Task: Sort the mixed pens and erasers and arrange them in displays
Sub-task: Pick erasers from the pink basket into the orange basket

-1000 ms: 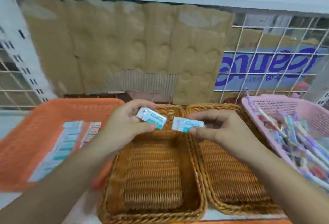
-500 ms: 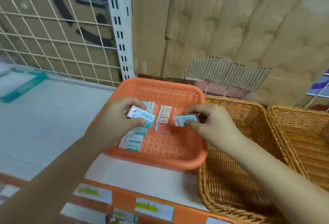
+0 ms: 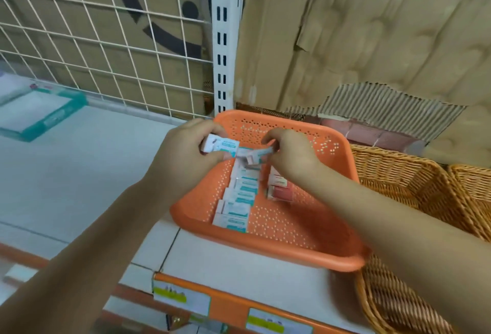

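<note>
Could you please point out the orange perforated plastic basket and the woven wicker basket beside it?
orange perforated plastic basket (image 3: pixel 265 248): head view, on its front rim.
woven wicker basket (image 3: pixel 398 182): head view, on its inner back wall.

Gripping a teal-and-white eraser with the left hand over the orange tray; pinching a second eraser with the right hand, just beside the first; hovering above the row of teal erasers and the pink erasers to its right; working just left of a wicker basket.
</note>
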